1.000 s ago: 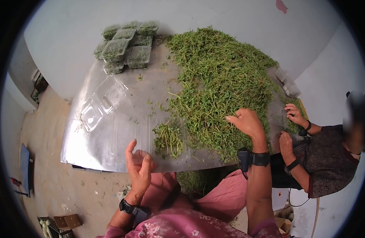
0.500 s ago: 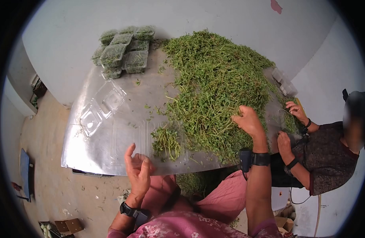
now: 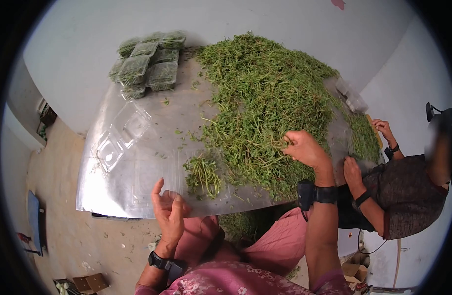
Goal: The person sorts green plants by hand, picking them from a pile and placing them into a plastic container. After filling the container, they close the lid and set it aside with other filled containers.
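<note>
A big heap of leafy green stems point(image 3: 265, 88) covers the middle and right of the metal table point(image 3: 181, 113). At the heap's near right side, my right hand point(image 3: 308, 151) pinches some of the stems between thumb and fingers. My left hand point(image 3: 169, 209) hovers by the near table edge, palm up, fingers apart and holding nothing. Just beyond it lies a small separate bunch of greens point(image 3: 202, 177) on a flat clear plastic sheet or tray point(image 3: 152, 179). An empty clear clamshell box point(image 3: 110, 151) rests unfolded at the left.
Filled clear boxes point(image 3: 133, 69) are stacked at the back left against the wall. Clear containers point(image 3: 351, 96) sit at the right edge. A co-worker point(image 3: 398, 191) stands at the right, hands near more greens point(image 3: 364, 135). Cardboard boxes point(image 3: 90, 282) are on the floor.
My right hand has shifted slightly left over the heap, still pinching stems. The left hand barely moves. The co-worker's far hand has moved a little right; the whole view has shifted slightly.
</note>
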The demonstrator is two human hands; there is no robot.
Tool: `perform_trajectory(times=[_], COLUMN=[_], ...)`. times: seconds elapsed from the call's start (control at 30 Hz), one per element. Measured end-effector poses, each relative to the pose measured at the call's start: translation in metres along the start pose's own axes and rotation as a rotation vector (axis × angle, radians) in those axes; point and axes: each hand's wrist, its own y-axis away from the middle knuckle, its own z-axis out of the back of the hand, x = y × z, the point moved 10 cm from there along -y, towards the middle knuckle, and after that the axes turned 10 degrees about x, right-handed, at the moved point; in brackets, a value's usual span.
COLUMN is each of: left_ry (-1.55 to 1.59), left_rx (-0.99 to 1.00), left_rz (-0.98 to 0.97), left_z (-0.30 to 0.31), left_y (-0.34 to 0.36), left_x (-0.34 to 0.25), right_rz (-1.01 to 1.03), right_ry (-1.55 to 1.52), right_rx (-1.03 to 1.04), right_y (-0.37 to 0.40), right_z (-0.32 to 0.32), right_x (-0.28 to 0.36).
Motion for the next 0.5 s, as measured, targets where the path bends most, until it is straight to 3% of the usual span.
perform_trajectory(times=[0.13, 0.23, 0.33, 0.5], left_ry=[-0.007, -0.027, -0.035, -0.034], left_rx=[0.004, 0.001, 0.002, -0.005], left_rz=[-0.012, -0.023, -0.036, -0.013], left_z=[0.0, 0.0, 0.0, 0.002], left_y=[0.0, 0.001, 0.0, 0.0], left_x=[0.0, -0.002, -0.002, -0.001], right_rz=[-0.084, 0.043, -0.134, -0.207], right_ry=[0.271, 0.418, 0.5, 0.615], right_rx=[0.105, -0.081, 0.001, 0.123], right_y=[-0.005, 0.008, 0.014, 0.014], right_z=[-0.01, 0.003, 0.004, -0.028], right_x=[-0.02, -0.01, -0.004, 0.016])
